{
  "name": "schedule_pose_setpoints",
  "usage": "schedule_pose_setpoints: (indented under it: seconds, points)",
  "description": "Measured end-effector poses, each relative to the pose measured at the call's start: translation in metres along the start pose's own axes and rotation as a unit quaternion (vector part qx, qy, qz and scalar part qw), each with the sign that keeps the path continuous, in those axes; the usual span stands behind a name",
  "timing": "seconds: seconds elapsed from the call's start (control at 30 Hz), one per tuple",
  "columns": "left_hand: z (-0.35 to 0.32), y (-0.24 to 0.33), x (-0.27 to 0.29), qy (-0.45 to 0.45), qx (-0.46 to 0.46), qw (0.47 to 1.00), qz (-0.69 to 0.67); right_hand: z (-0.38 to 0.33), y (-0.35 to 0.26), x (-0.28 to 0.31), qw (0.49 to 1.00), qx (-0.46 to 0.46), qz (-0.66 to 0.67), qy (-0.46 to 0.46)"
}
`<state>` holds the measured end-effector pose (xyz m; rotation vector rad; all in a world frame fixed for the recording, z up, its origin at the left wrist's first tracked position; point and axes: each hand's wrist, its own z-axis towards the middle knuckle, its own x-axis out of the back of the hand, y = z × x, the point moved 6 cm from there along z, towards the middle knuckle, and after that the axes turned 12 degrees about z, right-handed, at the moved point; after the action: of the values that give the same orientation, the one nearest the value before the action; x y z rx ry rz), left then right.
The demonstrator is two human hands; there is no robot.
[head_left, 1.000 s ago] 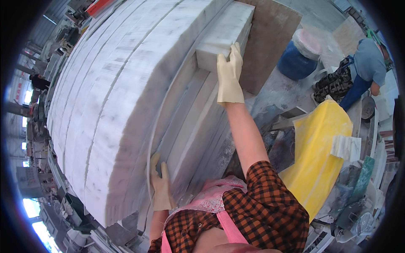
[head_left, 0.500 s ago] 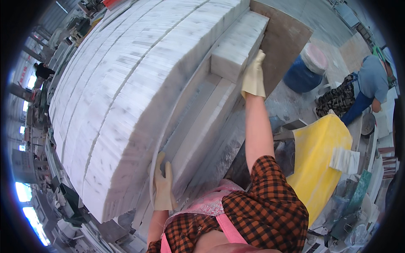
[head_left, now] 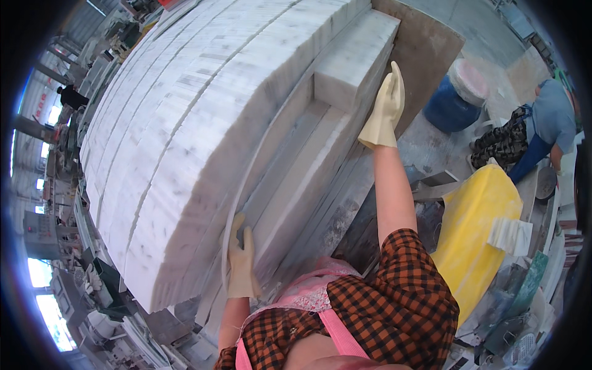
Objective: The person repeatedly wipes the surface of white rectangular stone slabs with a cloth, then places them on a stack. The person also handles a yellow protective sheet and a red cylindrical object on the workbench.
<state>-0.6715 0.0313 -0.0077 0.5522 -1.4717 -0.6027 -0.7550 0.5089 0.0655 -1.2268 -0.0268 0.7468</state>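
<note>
A long thin stone slab [head_left: 256, 151] stands on edge against a big stack of white, grey-veined marble slabs [head_left: 203, 117]. My left hand [head_left: 242, 262], in a cream rubber glove, is at its near end. Some fingers seem to curl over the slab's edge, while the thumb stands apart. My right hand [head_left: 388, 102], gloved alike, is stretched flat beside a thick white marble block [head_left: 351, 58], palm towards it and fingers straight; it holds nothing. Below the block, grey-white stone strips [head_left: 293, 179] form a long step between my hands.
A brown board [head_left: 425, 46] stands beyond the block. To the right are a blue drum [head_left: 453, 102], a yellow draped cover [head_left: 484, 222] with small marble pieces [head_left: 510, 235] on it, and a bending person in a blue shirt [head_left: 546, 117]. Cluttered stone pieces line the left.
My right hand has moved off the block's side slightly to the right, its fingers now straight. My left hand stays at the slab's near end. The whole view has shifted a little.
</note>
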Motion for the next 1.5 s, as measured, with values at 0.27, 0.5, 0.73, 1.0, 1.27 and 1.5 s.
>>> schedule_pose_setpoints:
  seconds: [0.27, 0.5, 0.73, 1.0, 1.27, 1.5]
  points:
    - [0.004, 0.019, 0.007, -0.013, -0.027, 1.000, -0.003, -0.184, 0.026, 0.091, 0.978, -0.184, -0.075, -0.056]
    - [-0.039, 0.035, 0.085, -0.121, -0.052, 0.987, -0.094, -0.347, -0.012, 0.187, 0.923, -0.233, -0.277, -0.129]
    - [-0.090, -0.026, 0.187, -0.285, -0.039, 0.921, -0.262, -0.422, -0.163, 0.244, 0.822, 0.102, -0.546, -0.124]
    - [-0.073, -0.040, 0.197, -0.325, -0.055, 0.876, -0.351, -0.546, -0.260, 0.316, 0.718, 0.040, -0.693, 0.051]
    - [-0.070, -0.041, 0.186, -0.272, -0.040, 0.878, -0.391, -0.596, -0.242, 0.352, 0.675, -0.011, -0.735, 0.062]
    - [-0.073, -0.045, 0.185, -0.224, -0.077, 0.911, -0.336, -0.591, -0.245, 0.347, 0.680, 0.010, -0.729, 0.082]
